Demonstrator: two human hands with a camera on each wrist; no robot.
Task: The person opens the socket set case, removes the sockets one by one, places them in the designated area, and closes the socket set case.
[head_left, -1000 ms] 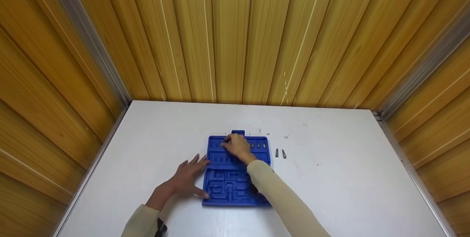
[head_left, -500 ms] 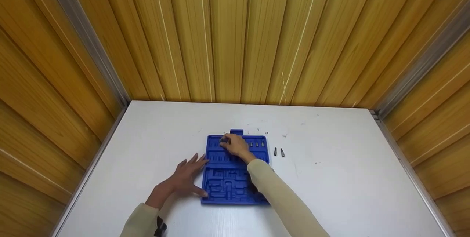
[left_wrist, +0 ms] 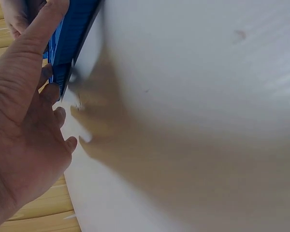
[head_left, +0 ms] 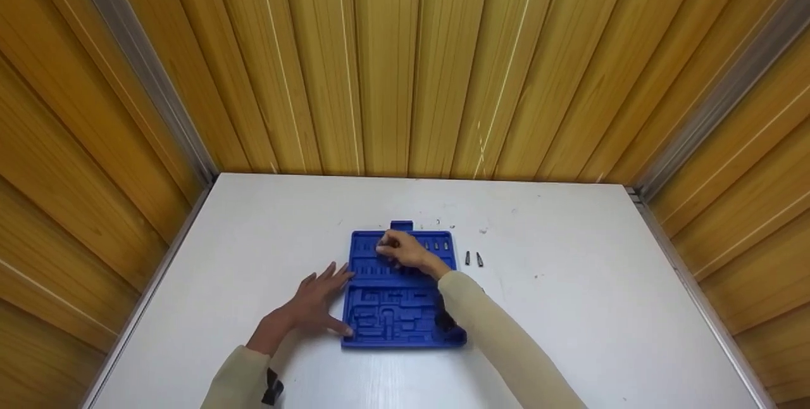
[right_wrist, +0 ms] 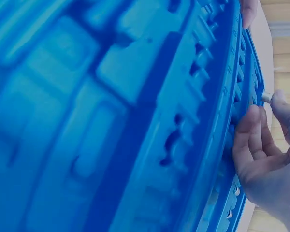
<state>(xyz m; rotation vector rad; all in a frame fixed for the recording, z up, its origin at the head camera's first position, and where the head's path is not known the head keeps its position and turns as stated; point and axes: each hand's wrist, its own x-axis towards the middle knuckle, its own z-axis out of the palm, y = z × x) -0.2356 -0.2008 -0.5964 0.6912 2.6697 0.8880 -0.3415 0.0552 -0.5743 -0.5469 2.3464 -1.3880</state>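
A blue plastic case [head_left: 405, 283] lies unfolded on the white table, with moulded slots in both halves. My left hand [head_left: 313, 304] rests along its left edge, fingers spread, thumb [left_wrist: 46, 24] at the near corner and fingertips by the far half. My right hand [head_left: 405, 251] is over the far half and pinches a small silver bit [right_wrist: 267, 96] between thumb and fingers, at the far row of slots. In the head view the fingers mostly hide that bit. Several bits [head_left: 436, 245] sit in the far row, right of the hand.
Two loose dark metal bits [head_left: 473, 259] lie on the table to the right of the case. A blue latch tab [head_left: 401, 225] sticks out from the far edge. Small dark marks dot the tabletop [head_left: 557, 308]. Wood-patterned walls [head_left: 380, 67] enclose the table's back and sides.
The whole head view has shifted slightly left. My right hand has tilted and moved a little rightward relative to the case, its forearm swinging outward. My left hand stays at the case's edge.
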